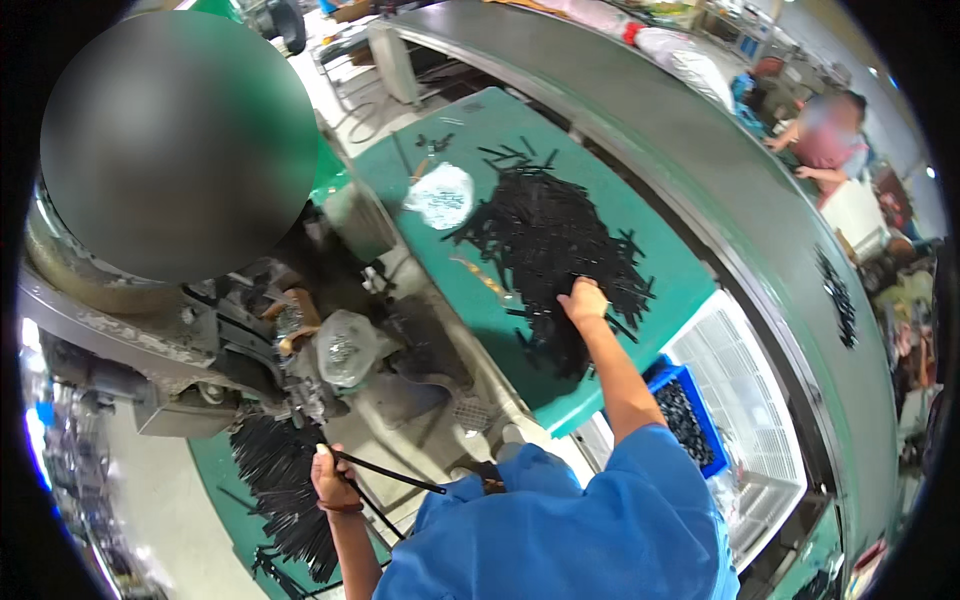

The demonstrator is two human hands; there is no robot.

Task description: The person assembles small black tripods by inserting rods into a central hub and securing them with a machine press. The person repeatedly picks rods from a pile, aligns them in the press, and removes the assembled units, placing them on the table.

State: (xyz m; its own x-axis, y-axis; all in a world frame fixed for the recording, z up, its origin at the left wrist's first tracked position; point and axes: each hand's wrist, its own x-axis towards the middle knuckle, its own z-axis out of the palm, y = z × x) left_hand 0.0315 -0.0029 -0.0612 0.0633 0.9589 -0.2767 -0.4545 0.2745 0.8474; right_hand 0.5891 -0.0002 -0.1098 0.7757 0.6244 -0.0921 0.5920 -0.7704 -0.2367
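Observation:
My left hand [333, 480] is closed around thin black strips [392, 470], whose long ends stick out toward my body. It is beside the machine, above a bundle of similar black strips [285, 490] laid close together on a green surface. Across to the right, my right hand [585, 300] rests at the near part of a large heap of loose black strips [545, 225] on a green table [480, 340]. Its fingers are curled in at the heap, and what they hold is hidden.
A machine [190, 345] stands on my left, with a clear bag of small parts [345, 347] on it. Another bag [440, 195] lies by the heap. A blue bin [708, 420] and a white crate [750, 380] stand right. Beyond runs a conveyor [640, 100]; a person [830, 140] works there.

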